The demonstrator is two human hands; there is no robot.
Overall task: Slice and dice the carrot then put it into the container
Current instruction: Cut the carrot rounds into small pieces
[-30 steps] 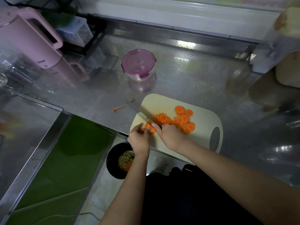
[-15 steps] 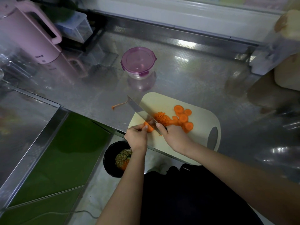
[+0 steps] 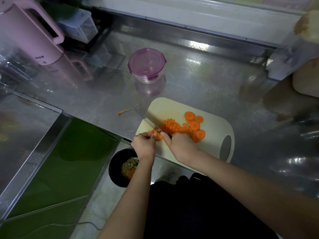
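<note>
1. My left hand (image 3: 144, 144) pinches a small carrot piece (image 3: 157, 135) at the near-left corner of the cutting board (image 3: 215, 128), fingertips curled close to the steel. I'd tuck the tips back so my knuckles, not my nails, face the edge.
2. My right hand (image 3: 181, 145) is wrapped round the knife handle. The knife blade (image 3: 150, 120) lies angled over the board's left edge, right against that piece. Short, straight-down cuts suit something this small, I judge.
3. The diced pile (image 3: 170, 125) sits just right of the blade, touching the uncut carrot rounds (image 3: 195, 125) (those look like my next job). Nudging the dice aside would stop them mixing.
4. The round container (image 3: 147, 63) stands well beyond the board on the steel counter (image 3: 198, 80), purple lid on; it needs opening before any carrot goes in.
</note>
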